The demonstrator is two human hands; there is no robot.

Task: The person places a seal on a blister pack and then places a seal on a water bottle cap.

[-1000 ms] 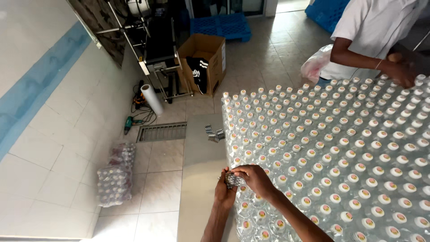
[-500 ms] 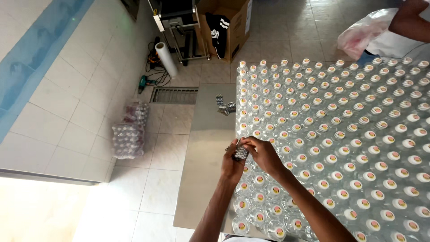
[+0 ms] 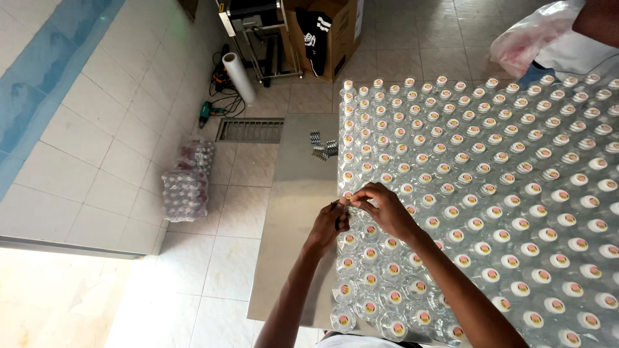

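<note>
Both hands meet at the desk's (image 3: 293, 212) edge: left hand (image 3: 330, 224) and right hand (image 3: 385, 207) pinch a small clear sleeve (image 3: 345, 202) above white-capped bottles (image 3: 490, 187) with round red-and-yellow cap labels.

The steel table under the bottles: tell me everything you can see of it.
The steel table is a flat, dull grey metal sheet standing on a pale tiled floor. Clear capped bottles stand in tight rows over most of it; a bare strip remains along its left edge, holding only a small pile of metal clips. No hand touches it.
</note>
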